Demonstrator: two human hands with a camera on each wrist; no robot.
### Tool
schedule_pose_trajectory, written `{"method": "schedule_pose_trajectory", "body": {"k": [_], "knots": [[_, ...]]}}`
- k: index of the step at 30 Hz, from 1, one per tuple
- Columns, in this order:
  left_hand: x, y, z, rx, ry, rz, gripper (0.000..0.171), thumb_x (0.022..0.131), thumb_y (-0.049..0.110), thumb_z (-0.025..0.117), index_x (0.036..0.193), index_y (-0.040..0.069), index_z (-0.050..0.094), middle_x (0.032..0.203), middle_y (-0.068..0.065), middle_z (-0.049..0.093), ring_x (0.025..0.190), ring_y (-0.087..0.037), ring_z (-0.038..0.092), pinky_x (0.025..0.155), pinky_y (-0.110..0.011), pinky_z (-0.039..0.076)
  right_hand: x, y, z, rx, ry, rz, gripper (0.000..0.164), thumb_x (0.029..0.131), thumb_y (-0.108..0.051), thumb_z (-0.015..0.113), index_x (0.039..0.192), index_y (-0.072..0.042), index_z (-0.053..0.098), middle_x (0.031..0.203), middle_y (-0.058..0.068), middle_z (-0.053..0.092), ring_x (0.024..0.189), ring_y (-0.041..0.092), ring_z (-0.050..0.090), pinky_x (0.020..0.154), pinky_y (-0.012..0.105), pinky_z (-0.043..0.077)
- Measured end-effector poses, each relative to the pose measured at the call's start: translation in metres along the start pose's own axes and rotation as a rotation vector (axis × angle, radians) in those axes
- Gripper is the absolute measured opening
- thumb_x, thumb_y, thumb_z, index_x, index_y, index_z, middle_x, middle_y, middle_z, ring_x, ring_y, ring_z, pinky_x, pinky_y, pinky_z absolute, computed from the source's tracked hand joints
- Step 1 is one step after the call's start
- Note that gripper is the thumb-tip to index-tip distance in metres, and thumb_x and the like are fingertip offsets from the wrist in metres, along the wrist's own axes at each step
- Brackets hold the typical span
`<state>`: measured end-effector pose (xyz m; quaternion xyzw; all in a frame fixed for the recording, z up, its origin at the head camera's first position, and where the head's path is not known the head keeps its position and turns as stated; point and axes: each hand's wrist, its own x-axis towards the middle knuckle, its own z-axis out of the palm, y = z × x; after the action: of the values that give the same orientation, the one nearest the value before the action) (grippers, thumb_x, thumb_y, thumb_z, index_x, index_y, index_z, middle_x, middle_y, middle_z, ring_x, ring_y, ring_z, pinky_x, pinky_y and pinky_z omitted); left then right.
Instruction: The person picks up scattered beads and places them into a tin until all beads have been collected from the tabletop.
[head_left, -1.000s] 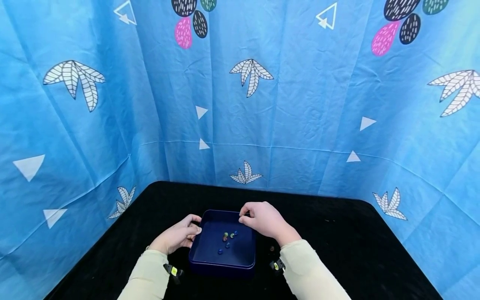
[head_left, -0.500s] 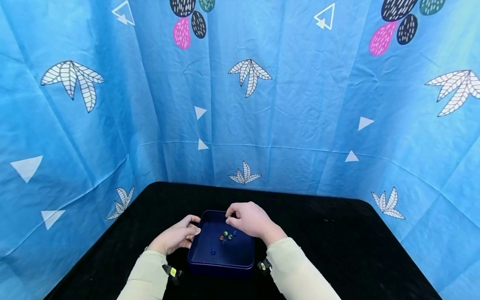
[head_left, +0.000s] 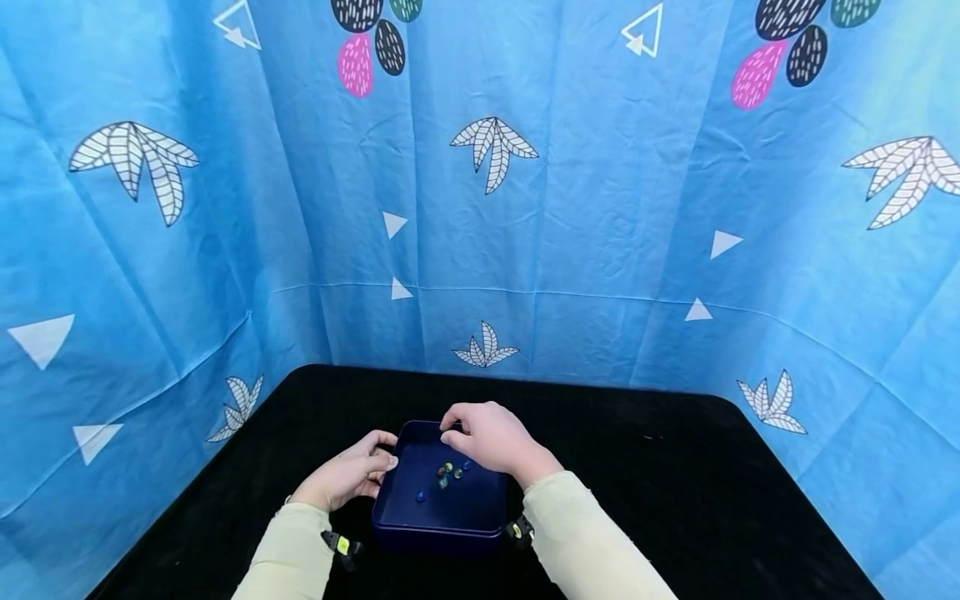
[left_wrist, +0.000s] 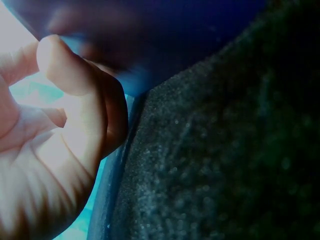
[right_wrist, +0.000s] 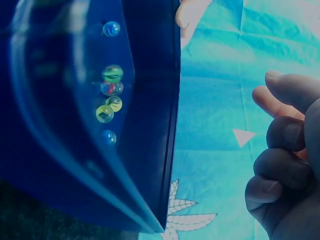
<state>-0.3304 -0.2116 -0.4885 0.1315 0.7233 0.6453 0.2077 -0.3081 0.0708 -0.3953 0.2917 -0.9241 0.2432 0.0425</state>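
In the head view, a dark blue square box (head_left: 438,527) with a raised rim stands on the black cloth. Several glass marbles lie on its floor: a blue marble (head_left: 421,497) apart at the front left, the others, such as a yellow-green marble (head_left: 458,473), clustered near the middle. My left hand (head_left: 348,472) holds the box's left wall, thumb at the rim and fingers outside. My right hand (head_left: 491,442) hovers over the far right part of the box. In the right wrist view its thumb and index finger stand out loosely, the other fingers bent, with nothing between them.
A black cloth-covered table (head_left: 637,475) extends around the box. Blue patterned curtain (head_left: 502,242) hangs behind and along both sides. Each sleeve has a small black wrist device, such as the right wrist device (head_left: 519,530).
My right hand has come left over the box and released a small marble it pinched. Marbles inside have shifted slightly. A reddish marble right of the box is now out of sight near my right arm.
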Motion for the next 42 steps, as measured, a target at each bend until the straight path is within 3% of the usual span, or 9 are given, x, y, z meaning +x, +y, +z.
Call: {"method": "schedule_pose_trajectory", "body": {"k": [12,23,31,42], "knots": [[-0.003,0.002,0.001,0.008,0.001,0.003,0.055,0.100,0.014,0.058,0.143,-0.003,0.028,0.113,-0.021,0.050,0.079,-0.020,0.058,0.065,-0.033,0.056,-0.016,0.021,-0.015,-0.008,0.011,0.086,0.014,0.098,-0.036,0.065,0.108,-0.029,0.071,0.059,-0.007,0.048,0.049,0.011,0.043,0.052,0.029,0.039],[-0.002,0.003,0.000,0.019,0.001,0.004,0.055,0.100,0.016,0.059,0.143,-0.003,0.029,0.115,-0.023,0.049,0.080,-0.022,0.058,0.067,-0.035,0.056,-0.059,0.064,-0.020,0.030,0.080,0.138,0.009,0.094,-0.029,0.070,0.101,-0.024,0.072,0.059,-0.010,0.045,0.050,0.008,0.040,0.053,0.029,0.041],[-0.004,0.003,0.000,0.020,0.007,-0.003,0.056,0.099,0.015,0.060,0.143,-0.003,0.029,0.114,-0.022,0.049,0.081,-0.023,0.058,0.067,-0.035,0.056,-0.087,0.089,-0.017,0.063,0.055,0.206,0.010,0.093,-0.027,0.070,0.102,-0.022,0.072,0.059,-0.009,0.045,0.049,0.007,0.038,0.052,0.029,0.041],[-0.003,0.005,0.001,0.016,0.004,-0.009,0.057,0.100,0.015,0.058,0.144,-0.004,0.028,0.115,-0.022,0.048,0.080,-0.022,0.058,0.068,-0.036,0.055,-0.104,0.105,-0.007,0.108,0.005,0.243,0.013,0.092,-0.023,0.070,0.104,-0.017,0.072,0.062,-0.006,0.048,0.051,0.009,0.041,0.051,0.030,0.040]]}}
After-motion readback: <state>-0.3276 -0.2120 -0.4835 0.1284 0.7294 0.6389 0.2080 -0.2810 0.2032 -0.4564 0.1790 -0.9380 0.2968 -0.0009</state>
